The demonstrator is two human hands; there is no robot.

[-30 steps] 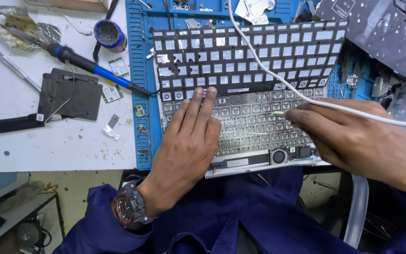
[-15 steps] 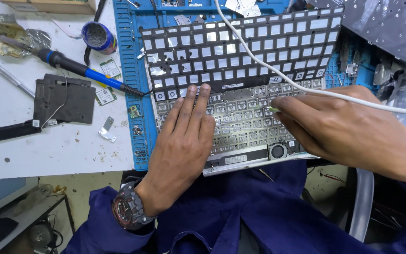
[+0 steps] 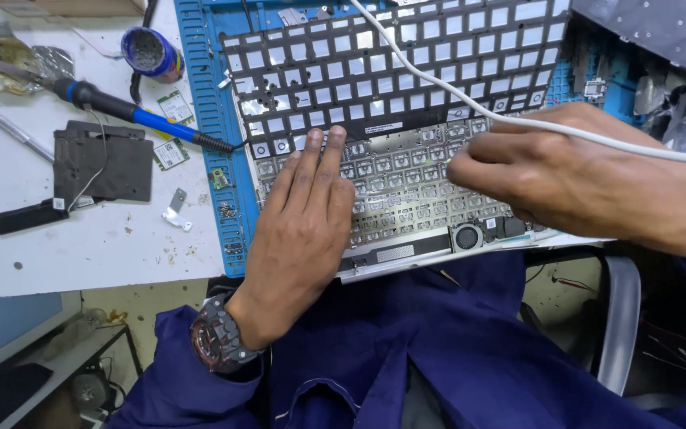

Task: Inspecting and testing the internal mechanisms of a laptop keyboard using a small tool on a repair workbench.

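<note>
Keyboard assembly (image 3: 406, 191), stripped, centre frame on blue mat (image 3: 200, 95). Left hand (image 3: 303, 230) flat, fingers together, pressing as before. Right hand (image 3: 549, 171) pinched narrow, contents unseen, shifted leftward since earlier frames: work advancing along the key rows.

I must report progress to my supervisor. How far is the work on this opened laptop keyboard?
Done: the black key frame is off and lies behind the bare keyboard plate. In hand: the left hand lies flat on the plate, and the right hand has its fingertips on it. Left: the frame is not back on, and the blue-handled tool lies unused.
</note>
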